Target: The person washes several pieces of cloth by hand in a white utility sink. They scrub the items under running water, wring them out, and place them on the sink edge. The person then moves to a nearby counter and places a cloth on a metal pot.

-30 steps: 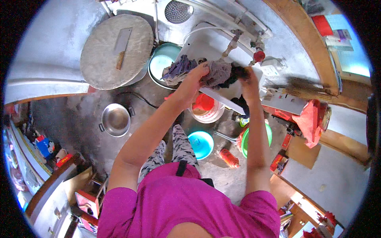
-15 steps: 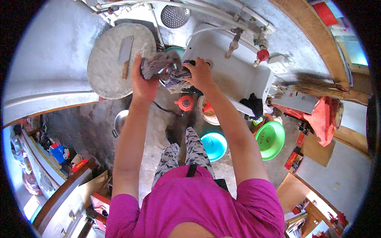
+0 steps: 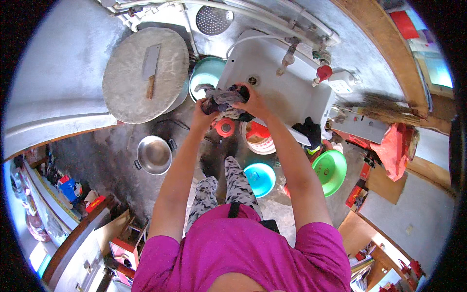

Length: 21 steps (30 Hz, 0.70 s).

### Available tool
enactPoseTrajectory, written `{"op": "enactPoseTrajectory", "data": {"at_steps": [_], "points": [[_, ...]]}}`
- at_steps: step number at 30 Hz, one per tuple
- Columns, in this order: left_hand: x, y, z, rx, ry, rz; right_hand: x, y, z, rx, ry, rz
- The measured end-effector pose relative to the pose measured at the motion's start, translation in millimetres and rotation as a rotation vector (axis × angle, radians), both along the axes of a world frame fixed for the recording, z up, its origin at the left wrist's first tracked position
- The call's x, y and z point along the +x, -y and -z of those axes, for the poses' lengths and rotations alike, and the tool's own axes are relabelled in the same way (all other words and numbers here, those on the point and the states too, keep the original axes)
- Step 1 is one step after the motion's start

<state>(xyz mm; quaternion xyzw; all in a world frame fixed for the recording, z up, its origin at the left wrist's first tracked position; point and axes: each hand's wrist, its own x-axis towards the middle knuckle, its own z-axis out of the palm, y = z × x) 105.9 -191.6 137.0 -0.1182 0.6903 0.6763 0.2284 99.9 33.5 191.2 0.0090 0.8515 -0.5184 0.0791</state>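
Observation:
A bunched grey and dark cloth (image 3: 224, 100) is gripped between my two hands, over the near left edge of the white sink (image 3: 287, 92). My left hand (image 3: 206, 116) closes on its lower left side. On its right side, the fingers of my right hand (image 3: 253, 103) curl round it. Part of the bundle hangs in front of a pale teal basin (image 3: 208, 66) left of the sink. Below the cloth, a red round-topped object (image 3: 224, 127) stands on the floor. A black cloth (image 3: 308, 130) drapes over the sink's front right edge.
At the left, a cleaver (image 3: 151, 68) lies on a round stone-like slab (image 3: 121, 82). A metal pan (image 3: 154, 155), a red and white bucket (image 3: 260, 146), a blue basin (image 3: 259, 180) and a green basin (image 3: 331, 170) are on the floor. Taps (image 3: 289, 58) jut over the sink.
My left hand has swung right and nearer, bringing its part of the cloth against the rest. The cloth is now one bundle, lower in view, and the teal basin shows more.

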Motion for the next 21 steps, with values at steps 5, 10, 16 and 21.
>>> {"op": "enactPoseTrajectory", "data": {"at_steps": [5,10,16,21], "points": [[0,-1,-21,0.131,0.055,-0.152,7,-14,-29,-0.054,0.277,-0.291],[-7,-5,-50,0.531,0.356,-0.132,39,-17,-28,0.159,0.123,-0.145],[-23,-18,-24,0.028,0.310,-0.070,67,20,-26,0.123,-0.219,-0.113],[-16,-15,-13,0.482,0.391,-0.177,70,-17,-22,0.125,-0.085,0.107]]}}
